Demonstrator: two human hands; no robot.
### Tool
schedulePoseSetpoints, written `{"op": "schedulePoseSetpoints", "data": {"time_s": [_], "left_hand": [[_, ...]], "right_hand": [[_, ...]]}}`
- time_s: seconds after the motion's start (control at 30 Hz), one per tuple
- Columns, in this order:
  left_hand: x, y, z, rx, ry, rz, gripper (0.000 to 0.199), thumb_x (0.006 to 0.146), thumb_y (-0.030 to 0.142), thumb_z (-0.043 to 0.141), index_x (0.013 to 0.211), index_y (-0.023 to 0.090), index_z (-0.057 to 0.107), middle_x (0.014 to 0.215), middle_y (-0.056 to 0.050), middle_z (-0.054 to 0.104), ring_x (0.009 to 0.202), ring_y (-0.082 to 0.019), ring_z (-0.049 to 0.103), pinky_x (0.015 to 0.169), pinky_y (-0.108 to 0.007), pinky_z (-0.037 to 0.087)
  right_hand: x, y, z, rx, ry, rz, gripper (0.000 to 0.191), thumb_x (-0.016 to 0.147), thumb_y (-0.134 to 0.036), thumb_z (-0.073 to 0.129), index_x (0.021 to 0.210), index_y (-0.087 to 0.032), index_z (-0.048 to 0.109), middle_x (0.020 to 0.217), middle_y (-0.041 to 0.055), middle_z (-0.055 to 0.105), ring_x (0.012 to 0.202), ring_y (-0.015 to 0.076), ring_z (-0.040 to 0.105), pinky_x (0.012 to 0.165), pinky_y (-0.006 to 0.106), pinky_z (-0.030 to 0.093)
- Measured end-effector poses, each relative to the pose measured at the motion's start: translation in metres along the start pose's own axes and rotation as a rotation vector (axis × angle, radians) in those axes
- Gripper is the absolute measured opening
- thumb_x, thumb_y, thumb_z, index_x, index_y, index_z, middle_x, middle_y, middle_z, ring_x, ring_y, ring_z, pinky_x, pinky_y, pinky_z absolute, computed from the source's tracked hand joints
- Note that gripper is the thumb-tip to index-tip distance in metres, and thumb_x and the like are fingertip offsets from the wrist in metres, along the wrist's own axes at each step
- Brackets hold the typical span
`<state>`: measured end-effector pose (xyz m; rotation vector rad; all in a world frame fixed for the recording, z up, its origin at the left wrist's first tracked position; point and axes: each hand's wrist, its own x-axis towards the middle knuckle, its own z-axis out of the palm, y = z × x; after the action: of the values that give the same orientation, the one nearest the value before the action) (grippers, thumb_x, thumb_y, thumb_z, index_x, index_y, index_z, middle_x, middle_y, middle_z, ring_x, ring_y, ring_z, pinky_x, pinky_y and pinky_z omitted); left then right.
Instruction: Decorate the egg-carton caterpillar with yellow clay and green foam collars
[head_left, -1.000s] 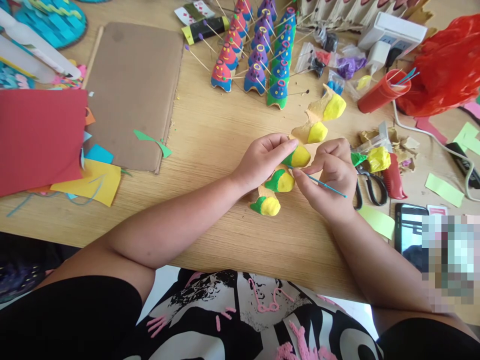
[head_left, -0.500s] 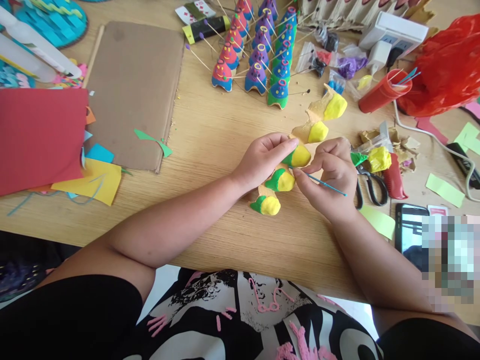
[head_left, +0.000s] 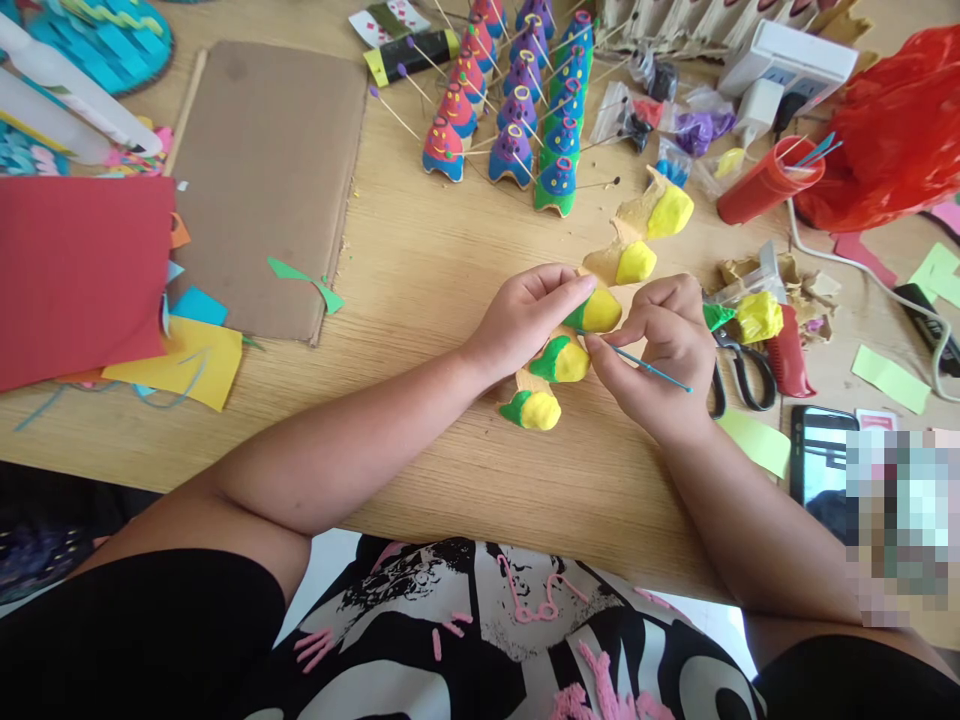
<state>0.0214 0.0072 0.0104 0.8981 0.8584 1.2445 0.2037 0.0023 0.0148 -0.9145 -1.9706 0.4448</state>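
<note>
One carton strip (head_left: 598,262), yellow and green, pinched between left hand's (head_left: 531,312) thumb and fingers; one blue stick (head_left: 651,370), clasped in right hand's (head_left: 660,350) closed fingertips

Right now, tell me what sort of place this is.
Probably a craft table: the right hand holds a thin blue tool, with black-handled scissors and a brown cardboard sheet nearby.
</note>
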Motion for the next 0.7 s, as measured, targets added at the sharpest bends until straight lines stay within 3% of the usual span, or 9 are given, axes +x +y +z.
{"op": "schedulePoseSetpoints", "data": {"time_s": [0.1, 0.5, 0.7], "left_hand": [[-0.0001, -0.0002, -0.0003, 0.002, -0.011, 0.01, 0.038, 0.093, 0.043, 0.079, 0.069, 0.018, 0.063, 0.069, 0.003, 0.055, 0.065, -0.008, 0.05, 0.064, -0.025, 0.041], [-0.0005, -0.0008, 0.0005, -0.002, 0.0, 0.004, 0.038, 0.093, 0.044, 0.08, 0.07, 0.018, 0.064, 0.069, 0.003, 0.058, 0.065, -0.009, 0.051, 0.064, -0.025, 0.042], [-0.0004, -0.0012, -0.0004, 0.014, -0.011, 0.009, 0.039, 0.093, 0.045, 0.08, 0.071, 0.018, 0.064, 0.07, 0.003, 0.058, 0.066, -0.009, 0.052, 0.064, -0.024, 0.042]], "right_hand": [[-0.0005, 0.0009, -0.0006, 0.014, -0.024, 0.007, 0.024, 0.084, -0.033, 0.087, 0.079, -0.028, 0.064, 0.093, 0.0051, 0.062, 0.108, 0.0317, 0.066, 0.101, 0.062, 0.057], [0.0023, -0.0028, -0.0005, 0.04, 0.004, 0.0, 0.027, 0.083, -0.033, 0.089, 0.076, -0.028, 0.063, 0.087, 0.0043, 0.06, 0.096, 0.0291, 0.067, 0.097, 0.061, 0.06], [0.0016, -0.0008, -0.0002, 0.066, -0.015, 0.04, 0.025, 0.083, -0.032, 0.088, 0.078, -0.027, 0.064, 0.093, 0.0055, 0.063, 0.105, 0.0313, 0.068, 0.102, 0.063, 0.058]]}}
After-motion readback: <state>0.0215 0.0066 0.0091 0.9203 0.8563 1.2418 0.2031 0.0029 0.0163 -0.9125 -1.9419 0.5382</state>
